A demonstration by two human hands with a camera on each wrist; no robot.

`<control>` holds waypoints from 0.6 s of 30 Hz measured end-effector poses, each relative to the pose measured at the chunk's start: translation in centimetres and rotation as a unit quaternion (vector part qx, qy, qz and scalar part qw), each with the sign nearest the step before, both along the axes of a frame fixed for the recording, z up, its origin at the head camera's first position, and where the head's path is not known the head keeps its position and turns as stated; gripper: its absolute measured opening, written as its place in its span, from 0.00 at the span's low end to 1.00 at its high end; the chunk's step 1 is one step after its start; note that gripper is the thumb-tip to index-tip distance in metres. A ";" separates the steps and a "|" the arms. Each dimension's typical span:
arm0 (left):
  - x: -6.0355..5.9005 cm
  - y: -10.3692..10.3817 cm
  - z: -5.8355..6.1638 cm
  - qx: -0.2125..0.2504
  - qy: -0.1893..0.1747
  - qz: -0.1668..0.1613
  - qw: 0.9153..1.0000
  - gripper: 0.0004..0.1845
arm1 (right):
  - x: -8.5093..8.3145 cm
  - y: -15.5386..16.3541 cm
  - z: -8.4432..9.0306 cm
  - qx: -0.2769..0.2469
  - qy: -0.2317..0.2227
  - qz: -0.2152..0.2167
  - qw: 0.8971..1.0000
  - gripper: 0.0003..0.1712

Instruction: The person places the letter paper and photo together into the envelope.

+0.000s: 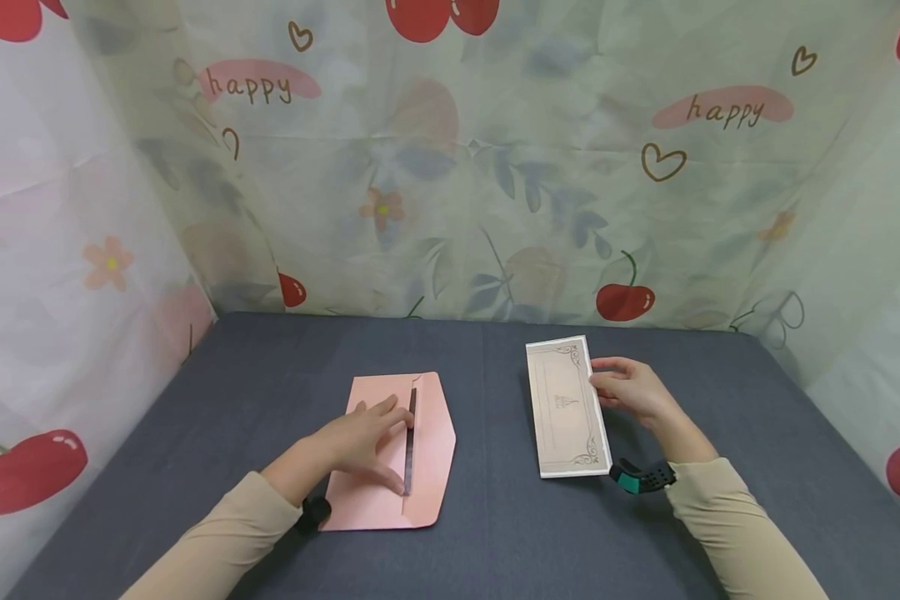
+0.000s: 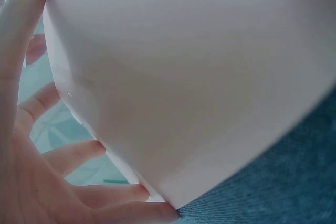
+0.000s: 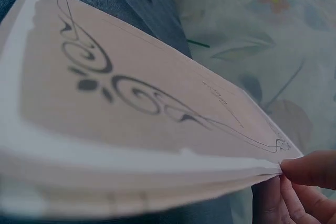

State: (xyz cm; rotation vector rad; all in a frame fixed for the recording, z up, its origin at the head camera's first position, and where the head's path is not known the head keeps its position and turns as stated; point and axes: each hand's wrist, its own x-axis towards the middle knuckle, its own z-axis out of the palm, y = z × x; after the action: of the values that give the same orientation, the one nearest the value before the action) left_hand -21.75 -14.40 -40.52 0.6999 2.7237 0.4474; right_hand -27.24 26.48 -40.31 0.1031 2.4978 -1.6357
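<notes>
The pink envelope (image 1: 390,454) lies on the grey table (image 1: 495,533) to the left of centre, its long axis running away from the person and its pointed flap opened out to the right, so the mouth faces the card. The left hand (image 1: 363,442) lies flat on it with fingers straight and spread, pressing near the dark slit of the opening; in the left wrist view the fingers (image 2: 73,156) seem to be at the paper's edge. The card (image 1: 567,408), cream with a scrolled border, lies well apart to the right, also lengthwise front to back and roughly parallel to the envelope. The right hand (image 1: 630,390) is nearer to it and pinches its right long edge near the far end; the right wrist view shows fingertips (image 3: 310,169) closed on the edge of what looks like folded sheets, lifted slightly off the table. The card's free left edge is the side facing the envelope's mouth. Both forearms, in beige sleeves, come in from the near side, wrists low.
</notes>
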 end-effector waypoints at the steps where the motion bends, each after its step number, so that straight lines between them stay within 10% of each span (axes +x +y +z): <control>1: 0.0 0.0 0.0 0.000 0.000 -0.001 1.000 0.42 | 0.3 -0.3 0.4 0.004 0.001 0.003 1.000 0.31; 18: 0.0 0.1 -0.3 -0.009 0.007 0.004 1.000 0.42 | 1.1 -2.9 1.5 0.007 -0.005 0.010 1.000 0.29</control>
State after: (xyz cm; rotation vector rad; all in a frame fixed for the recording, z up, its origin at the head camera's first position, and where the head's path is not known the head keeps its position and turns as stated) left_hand -21.76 -14.35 -40.78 0.6899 2.7418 0.4220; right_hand -26.17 23.57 -38.84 0.0857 2.4958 -1.6058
